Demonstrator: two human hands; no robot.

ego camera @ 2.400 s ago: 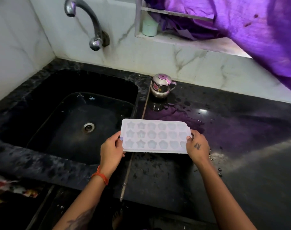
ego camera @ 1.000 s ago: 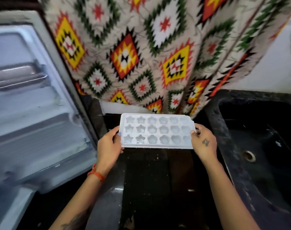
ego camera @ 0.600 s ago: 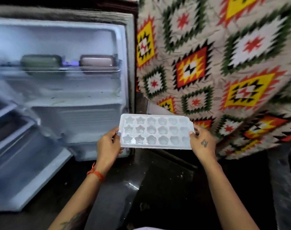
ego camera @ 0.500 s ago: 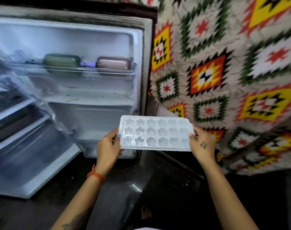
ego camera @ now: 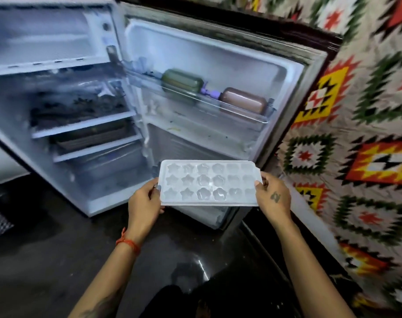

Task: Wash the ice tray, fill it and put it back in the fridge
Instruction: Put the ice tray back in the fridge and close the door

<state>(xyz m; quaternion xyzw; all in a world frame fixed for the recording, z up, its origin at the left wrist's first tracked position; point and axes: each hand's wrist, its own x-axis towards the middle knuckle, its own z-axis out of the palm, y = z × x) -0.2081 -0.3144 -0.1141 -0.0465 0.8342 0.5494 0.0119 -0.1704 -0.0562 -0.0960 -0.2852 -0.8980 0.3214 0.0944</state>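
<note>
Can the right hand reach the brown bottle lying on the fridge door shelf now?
Probably not yet: the right hand grips one end of the white plastic ice tray, shared with the left hand. Nothing blocks the brown bottle.

A white ice tray is held level, the left hand and right hand each gripping one short end. Behind it the fridge stands open; its door shelf carries a green bottle and a brown bottle (both lying sideways).

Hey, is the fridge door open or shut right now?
Open. The door is swung wide, showing its inner rack with two bottles, and the shelves inside the fridge are in plain view.
</note>
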